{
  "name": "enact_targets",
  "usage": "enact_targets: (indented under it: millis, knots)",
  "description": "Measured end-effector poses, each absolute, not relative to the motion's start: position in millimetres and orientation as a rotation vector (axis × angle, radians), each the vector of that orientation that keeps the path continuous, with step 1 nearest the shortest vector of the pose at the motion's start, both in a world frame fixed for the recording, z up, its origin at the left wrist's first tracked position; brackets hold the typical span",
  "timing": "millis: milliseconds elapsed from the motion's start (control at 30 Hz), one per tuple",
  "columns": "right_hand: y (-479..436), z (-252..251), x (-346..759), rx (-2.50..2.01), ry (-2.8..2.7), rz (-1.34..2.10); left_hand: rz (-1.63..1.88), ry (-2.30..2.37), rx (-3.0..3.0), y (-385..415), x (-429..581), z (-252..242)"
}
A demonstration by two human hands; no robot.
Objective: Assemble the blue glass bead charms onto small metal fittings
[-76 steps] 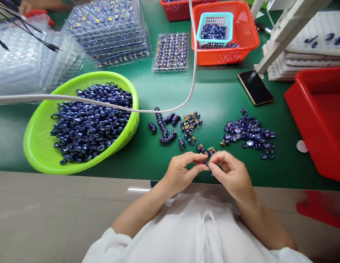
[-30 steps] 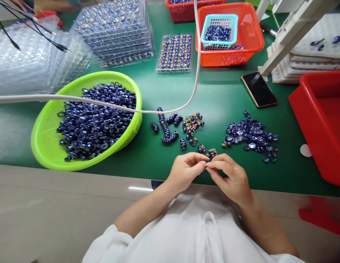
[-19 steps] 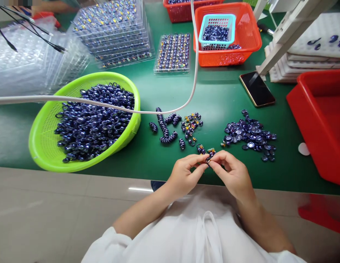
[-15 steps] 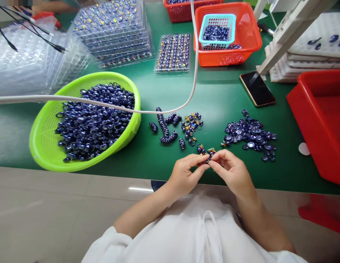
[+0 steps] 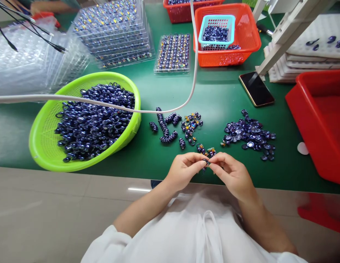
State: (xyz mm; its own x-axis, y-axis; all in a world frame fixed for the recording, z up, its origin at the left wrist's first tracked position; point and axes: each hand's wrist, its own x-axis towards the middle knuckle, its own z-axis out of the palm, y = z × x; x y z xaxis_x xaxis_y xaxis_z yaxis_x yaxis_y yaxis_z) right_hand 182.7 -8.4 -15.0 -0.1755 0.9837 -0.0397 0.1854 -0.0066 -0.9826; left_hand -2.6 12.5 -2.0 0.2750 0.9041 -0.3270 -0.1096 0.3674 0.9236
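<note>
One tiny dark blue piece (image 5: 206, 163) is pinched between both hands, just above the near edge of the green table (image 5: 219, 95). The left hand (image 5: 183, 171) pinches it with thumb and first finger. The right hand (image 5: 231, 175) pinches it the same way from the other side. A few more small pieces (image 5: 205, 149) lie just past the fingertips. A pile of flat blue bits (image 5: 249, 133) lies to the right. A big lime basket (image 5: 38, 146) full of blue rings sits to the left, with a white cable (image 5: 104, 104) across it.

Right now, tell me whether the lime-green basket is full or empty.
Largely full: dark blue rings heap over most of the lime-green basket.
</note>
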Motion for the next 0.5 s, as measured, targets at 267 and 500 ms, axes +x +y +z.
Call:
enact_targets:
  millis: [267,500]
  knots:
    - [-10.7,-8.0,193.1,-1.017,-1.927,0.794,0.843,1.035,0.723,16.9,1.4,-9.3]
    - [-13.3,-15.2,176.2,-1.065,-2.002,0.434,0.872,1.04,0.659,17.5,8.3,-5.2]
